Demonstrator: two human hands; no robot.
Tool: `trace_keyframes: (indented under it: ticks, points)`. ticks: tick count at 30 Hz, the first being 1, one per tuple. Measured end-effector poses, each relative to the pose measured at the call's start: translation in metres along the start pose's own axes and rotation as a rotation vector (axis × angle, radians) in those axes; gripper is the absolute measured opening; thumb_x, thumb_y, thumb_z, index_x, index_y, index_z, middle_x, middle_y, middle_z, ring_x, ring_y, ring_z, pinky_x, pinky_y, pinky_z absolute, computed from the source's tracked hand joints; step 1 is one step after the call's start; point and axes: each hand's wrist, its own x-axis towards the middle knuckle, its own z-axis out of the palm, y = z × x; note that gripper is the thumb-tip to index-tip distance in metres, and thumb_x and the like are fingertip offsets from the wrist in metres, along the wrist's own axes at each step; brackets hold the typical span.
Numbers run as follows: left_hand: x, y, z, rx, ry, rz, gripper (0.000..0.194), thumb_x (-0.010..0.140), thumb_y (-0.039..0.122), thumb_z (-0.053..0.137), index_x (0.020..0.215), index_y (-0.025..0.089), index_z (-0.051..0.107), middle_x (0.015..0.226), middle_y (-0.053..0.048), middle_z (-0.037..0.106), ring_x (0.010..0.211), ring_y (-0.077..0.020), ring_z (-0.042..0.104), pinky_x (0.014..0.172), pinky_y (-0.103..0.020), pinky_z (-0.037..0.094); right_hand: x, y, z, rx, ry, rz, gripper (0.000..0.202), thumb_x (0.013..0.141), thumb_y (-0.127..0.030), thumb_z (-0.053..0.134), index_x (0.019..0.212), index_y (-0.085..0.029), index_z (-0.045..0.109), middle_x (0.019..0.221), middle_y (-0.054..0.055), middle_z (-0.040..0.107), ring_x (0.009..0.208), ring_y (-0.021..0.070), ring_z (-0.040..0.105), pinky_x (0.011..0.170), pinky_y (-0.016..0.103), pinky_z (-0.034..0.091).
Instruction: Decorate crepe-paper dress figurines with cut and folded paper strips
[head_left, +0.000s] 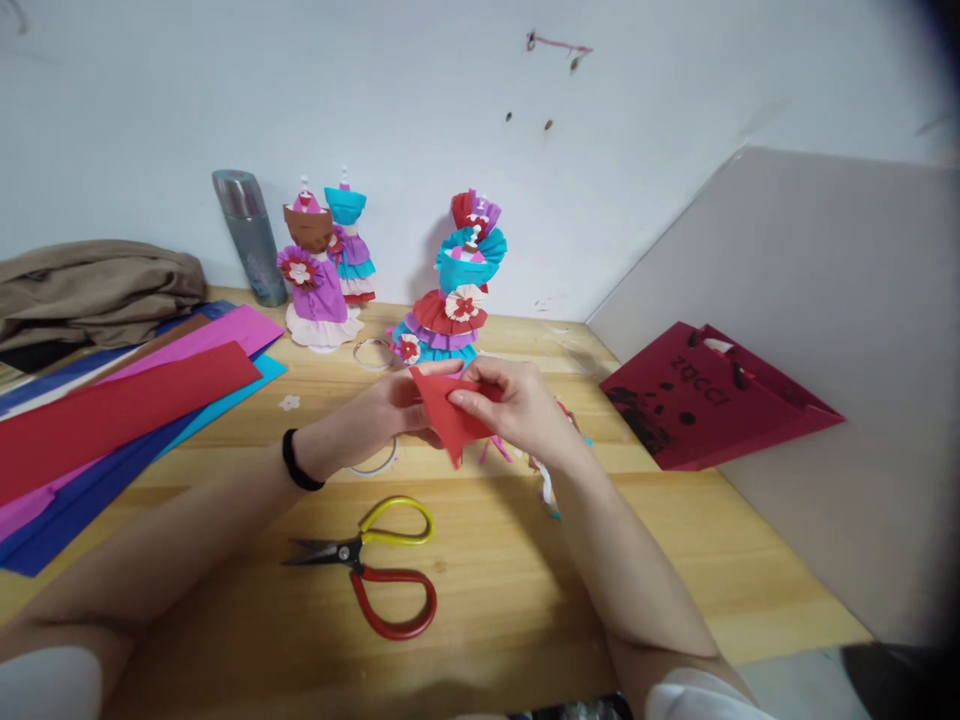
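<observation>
Above the middle of the wooden table, both my hands hold a piece of red crepe paper point(450, 415), creased and coming to a point at its lower edge. My left hand point(397, 405) grips its left side from behind, with part of the fingers hidden by the paper. On the right, my right hand point(514, 400) pinches it between thumb and fingers. Scissors point(360, 560) with one yellow and one red handle lie below my hands, blades slightly apart and pointing left. A tape roll or ring point(379, 460) lies partly behind my left wrist.
Small dress forms in paper dresses point(322, 285) point(457, 300) stand at the back, near a grey bottle point(251, 240). Coloured paper strips point(135, 410) and brown cloth point(97, 290) lie left. Paper scraps point(544, 480) lie by my right forearm. A red bag point(712, 400) leans right.
</observation>
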Motion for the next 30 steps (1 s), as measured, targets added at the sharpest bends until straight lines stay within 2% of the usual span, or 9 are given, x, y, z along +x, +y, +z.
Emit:
trace_keyframes:
  ticks: [3,6,10,13,18,23,26,30]
  points:
    - [0.000,0.004,0.002,0.024,0.042,-0.030,0.041,0.081,0.033,0.075,0.121,0.027,0.068,0.109,-0.005,0.072,0.090,-0.0221,0.067,0.073,-0.030,0.053,-0.001,-0.001,0.000,-0.013,-0.030,-0.003,0.021,0.083,-0.030,0.062,0.067,-0.019,0.054,0.063,-0.002,0.057,0.059,0.0122,0.048,0.058,0.026,0.036]
    - [0.000,0.011,0.007,-0.014,0.073,-0.033,0.028,0.082,0.038,0.074,0.104,0.021,0.074,0.097,-0.006,0.074,0.089,-0.0229,0.067,0.074,-0.031,0.053,-0.002,-0.002,-0.001,-0.036,-0.025,-0.013,0.019,0.084,-0.030,0.061,0.070,-0.019,0.055,0.065,-0.002,0.057,0.060,0.0122,0.047,0.059,0.026,0.035]
    - [0.002,0.007,0.006,-0.081,0.094,-0.010,0.037,0.073,0.046,0.080,0.092,0.015,0.074,0.089,-0.009,0.074,0.088,-0.0241,0.069,0.072,-0.031,0.054,-0.002,-0.005,-0.002,-0.069,-0.005,-0.018,0.024,0.085,-0.032,0.059,0.067,-0.019,0.051,0.062,-0.003,0.050,0.059,0.0116,0.042,0.059,0.026,0.032]
    - [0.004,0.002,0.003,-0.117,0.109,0.011,0.037,0.071,0.048,0.081,0.089,0.015,0.074,0.087,-0.008,0.075,0.087,-0.0231,0.070,0.071,-0.030,0.054,-0.003,-0.009,-0.004,-0.076,0.005,-0.030,0.027,0.086,-0.032,0.059,0.065,-0.019,0.048,0.061,-0.004,0.045,0.058,0.0113,0.039,0.058,0.026,0.030]
    - [0.006,0.004,0.002,-0.178,0.182,0.052,0.027,0.072,0.038,0.081,0.085,0.016,0.072,0.093,-0.008,0.077,0.092,-0.0247,0.070,0.078,-0.032,0.055,-0.003,-0.009,-0.010,-0.083,0.026,-0.023,0.027,0.085,-0.035,0.059,0.065,-0.019,0.050,0.061,-0.003,0.045,0.059,0.0116,0.039,0.057,0.026,0.030]
    - [0.007,0.010,-0.010,-0.212,0.191,0.059,0.028,0.069,0.021,0.075,0.097,0.016,0.074,0.103,-0.009,0.076,0.099,-0.0246,0.069,0.087,-0.033,0.054,-0.001,-0.003,-0.022,0.040,0.032,0.026,0.028,0.083,-0.040,0.062,0.067,-0.018,0.054,0.061,-0.003,0.047,0.058,0.0109,0.040,0.054,0.025,0.030]
    - [0.009,0.011,-0.021,-0.237,0.247,0.110,0.024,0.069,0.020,0.071,0.093,0.018,0.072,0.105,-0.008,0.076,0.100,-0.0239,0.069,0.084,-0.033,0.055,-0.001,-0.001,-0.030,0.012,0.038,0.047,0.028,0.081,-0.040,0.064,0.065,-0.018,0.056,0.060,-0.002,0.049,0.057,0.0114,0.041,0.053,0.025,0.031]
    - [0.011,0.011,-0.029,-0.131,0.349,0.167,0.022,0.071,0.021,0.074,0.091,0.014,0.068,0.094,-0.008,0.076,0.087,-0.0204,0.071,0.078,-0.030,0.054,0.000,0.003,-0.034,-0.110,0.068,0.038,0.027,0.082,-0.037,0.063,0.065,-0.018,0.057,0.061,-0.001,0.052,0.059,0.0123,0.042,0.056,0.026,0.033]
